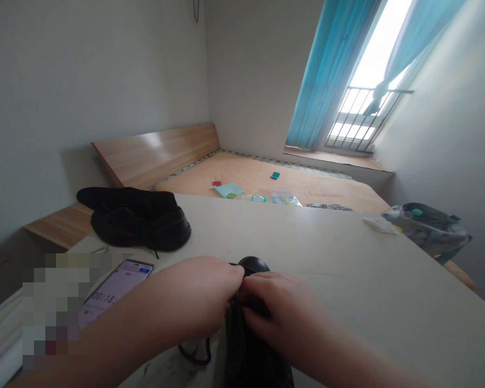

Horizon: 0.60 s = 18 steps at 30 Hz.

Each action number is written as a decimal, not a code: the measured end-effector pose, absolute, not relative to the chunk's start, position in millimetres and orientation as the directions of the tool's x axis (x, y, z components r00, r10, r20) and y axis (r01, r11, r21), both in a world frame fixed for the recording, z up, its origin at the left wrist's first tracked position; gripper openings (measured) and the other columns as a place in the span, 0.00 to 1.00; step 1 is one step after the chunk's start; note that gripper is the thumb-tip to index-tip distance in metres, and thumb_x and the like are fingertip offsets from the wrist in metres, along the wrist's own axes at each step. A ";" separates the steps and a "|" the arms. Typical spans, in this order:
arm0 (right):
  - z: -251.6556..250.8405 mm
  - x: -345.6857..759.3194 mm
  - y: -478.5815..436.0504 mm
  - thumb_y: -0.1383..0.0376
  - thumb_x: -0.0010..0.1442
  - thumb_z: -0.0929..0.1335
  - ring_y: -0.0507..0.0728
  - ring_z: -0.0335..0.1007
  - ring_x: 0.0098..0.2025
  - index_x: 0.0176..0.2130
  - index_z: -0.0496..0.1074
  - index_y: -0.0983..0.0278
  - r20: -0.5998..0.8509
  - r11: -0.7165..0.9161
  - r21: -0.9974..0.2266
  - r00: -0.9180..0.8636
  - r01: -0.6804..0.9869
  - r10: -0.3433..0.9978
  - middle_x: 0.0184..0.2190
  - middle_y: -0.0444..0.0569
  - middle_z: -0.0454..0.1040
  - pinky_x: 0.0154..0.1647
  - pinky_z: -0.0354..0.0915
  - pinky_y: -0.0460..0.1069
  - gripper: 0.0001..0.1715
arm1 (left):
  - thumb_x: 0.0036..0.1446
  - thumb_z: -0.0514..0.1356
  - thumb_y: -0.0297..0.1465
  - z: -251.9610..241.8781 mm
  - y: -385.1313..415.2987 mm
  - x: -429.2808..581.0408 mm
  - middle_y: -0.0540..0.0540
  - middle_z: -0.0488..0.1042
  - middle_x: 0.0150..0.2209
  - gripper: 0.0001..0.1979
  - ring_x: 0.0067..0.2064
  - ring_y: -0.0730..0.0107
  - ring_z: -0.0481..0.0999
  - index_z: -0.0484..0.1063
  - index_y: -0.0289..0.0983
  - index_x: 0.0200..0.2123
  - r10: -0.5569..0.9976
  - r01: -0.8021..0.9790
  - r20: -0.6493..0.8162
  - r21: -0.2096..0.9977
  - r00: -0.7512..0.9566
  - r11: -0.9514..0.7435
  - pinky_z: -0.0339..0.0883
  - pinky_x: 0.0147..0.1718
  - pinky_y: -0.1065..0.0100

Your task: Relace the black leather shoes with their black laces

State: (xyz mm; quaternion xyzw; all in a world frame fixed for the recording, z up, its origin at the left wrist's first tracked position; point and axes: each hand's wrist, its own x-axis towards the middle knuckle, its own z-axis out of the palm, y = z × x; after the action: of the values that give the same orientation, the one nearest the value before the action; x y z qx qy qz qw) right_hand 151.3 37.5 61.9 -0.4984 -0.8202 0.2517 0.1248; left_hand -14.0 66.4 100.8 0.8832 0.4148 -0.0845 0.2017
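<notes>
A black shoe (253,350) lies on the white table in front of me, its rounded toe (254,264) pointing away. My left hand (216,285) is closed at the shoe's front, thumb and fingers pinched on the black shoelace. Pressed close beside it, my right hand (272,299) also has its fingers bent in a pinch over the lacing; the lace between the fingertips is mostly hidden. A loop of the black shoelace (194,358) hangs out to the left of the shoe. Another black shoe (141,221) stands at the table's far left.
A phone (119,288) showing a timer lies left of my left forearm. The white table (347,258) reaches to a bed (250,167) with several small items on it. Some white tissue (380,224) rests at the right edge, by a bag (432,229).
</notes>
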 end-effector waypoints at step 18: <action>94.9 188.0 44.9 0.71 0.53 0.66 0.50 0.56 0.25 0.28 0.65 0.61 -0.115 0.338 -0.645 -0.524 0.686 0.844 0.23 0.39 0.64 0.25 0.51 0.45 0.05 | 0.55 0.51 0.26 105.3 77.0 -5.3 0.48 0.81 0.34 0.14 0.36 0.59 0.78 0.76 0.42 0.33 0.666 0.718 -0.268 0.285 0.696 -0.636 0.64 0.33 0.64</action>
State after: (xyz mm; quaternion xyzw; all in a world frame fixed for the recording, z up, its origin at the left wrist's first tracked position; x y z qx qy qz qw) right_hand 188.0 44.9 94.9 -0.4727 -0.8089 0.3282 0.1205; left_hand -5.3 77.0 105.3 0.9017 0.3836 -0.0690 0.1872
